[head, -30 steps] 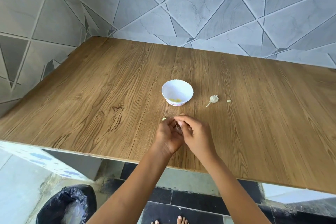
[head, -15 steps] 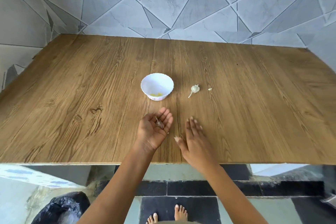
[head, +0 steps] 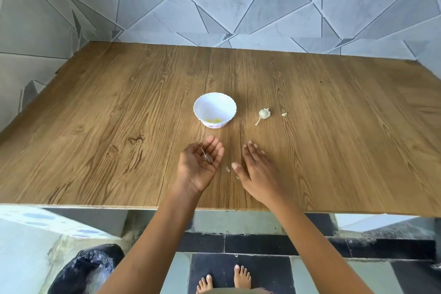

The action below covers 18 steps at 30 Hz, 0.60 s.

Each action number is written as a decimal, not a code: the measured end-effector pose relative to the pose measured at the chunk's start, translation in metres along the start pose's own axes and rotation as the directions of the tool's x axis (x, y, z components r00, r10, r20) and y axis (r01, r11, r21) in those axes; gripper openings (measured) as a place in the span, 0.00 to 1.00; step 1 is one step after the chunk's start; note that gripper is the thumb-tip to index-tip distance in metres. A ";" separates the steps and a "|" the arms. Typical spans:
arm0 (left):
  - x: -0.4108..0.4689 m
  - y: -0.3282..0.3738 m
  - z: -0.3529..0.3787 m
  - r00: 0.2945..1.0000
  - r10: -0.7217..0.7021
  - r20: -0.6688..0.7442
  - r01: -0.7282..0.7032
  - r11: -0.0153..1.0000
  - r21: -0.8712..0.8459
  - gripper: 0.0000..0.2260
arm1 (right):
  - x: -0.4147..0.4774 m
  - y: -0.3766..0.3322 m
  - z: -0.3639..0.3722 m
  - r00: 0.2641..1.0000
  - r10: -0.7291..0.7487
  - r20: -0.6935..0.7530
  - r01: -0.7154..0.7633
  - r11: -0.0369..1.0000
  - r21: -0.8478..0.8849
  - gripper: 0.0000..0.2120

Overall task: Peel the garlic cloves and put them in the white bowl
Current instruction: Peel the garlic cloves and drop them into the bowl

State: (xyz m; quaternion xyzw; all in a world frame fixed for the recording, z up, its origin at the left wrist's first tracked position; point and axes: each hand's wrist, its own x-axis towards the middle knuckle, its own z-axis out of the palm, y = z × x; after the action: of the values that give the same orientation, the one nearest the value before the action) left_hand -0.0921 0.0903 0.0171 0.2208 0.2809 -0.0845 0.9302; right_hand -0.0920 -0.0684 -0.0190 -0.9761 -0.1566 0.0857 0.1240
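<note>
Peeled cloves (head: 212, 120) in white bowl (head: 214, 102); garlic bulb (head: 264, 113) at its 3 o'clock unpeeled — left hand (head: 198, 170), fingers open, carries skins (head: 207, 156); right hand (head: 257, 169) flat, empty.

Wood-look table tucked into a tiled corner, plain daylight

The table (head: 114, 126) has a warm brown woodgrain top with knots, and it runs right up against the back wall (head: 238, 0), which is done in big pale grey marble-ish tiles cut into triangles with dark grout lines. Same tiling on the left wall (head: 31, 19). Light is soft and even, no harsh shadows. Below the table edge the floor (head: 262, 244) is a mix of black and greyish-green tiles. A crumpled black plastic bag (head: 81, 272) sits down at the bottom left, next to something pale with blue blotches (head: 35, 219), can't tell what.
</note>
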 end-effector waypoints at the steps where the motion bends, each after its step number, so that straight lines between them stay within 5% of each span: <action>1: -0.001 0.001 -0.001 1.000 0.003 0.002 -0.003 1.000 0.000 0.19 | -0.002 -0.004 0.002 0.999 -0.034 0.017 0.034 0.999 0.001 0.38; 5: -0.003 0.002 -0.004 1.000 0.009 -0.021 -0.009 1.000 -0.002 0.19 | -0.026 -0.015 0.008 0.965 -0.258 0.046 0.256 0.966 0.046 0.38; 10: -0.005 0.002 -0.004 0.999 0.016 -0.029 -0.016 1.000 0.006 0.19 | -0.020 -0.005 0.002 0.951 -0.270 -0.149 0.294 0.938 0.181 0.27; 15: -0.005 0.000 -0.001 1.000 0.018 -0.017 -0.018 1.000 0.002 0.19 | -0.007 -0.001 -0.002 0.893 -0.450 -0.027 0.451 0.891 0.052 0.23; 18: -0.001 -0.004 0.001 1.000 0.008 -0.021 -0.008 1.000 0.002 0.19 | -0.020 0.019 -0.005 0.903 -0.428 -0.041 0.430 0.894 0.124 0.18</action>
State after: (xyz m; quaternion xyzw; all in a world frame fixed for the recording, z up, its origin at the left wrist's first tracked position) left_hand -0.0933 0.0863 0.0173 0.2236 0.2899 -0.0784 0.9273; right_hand -0.1040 -0.0939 -0.0166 -0.9079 -0.3613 0.0600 0.2039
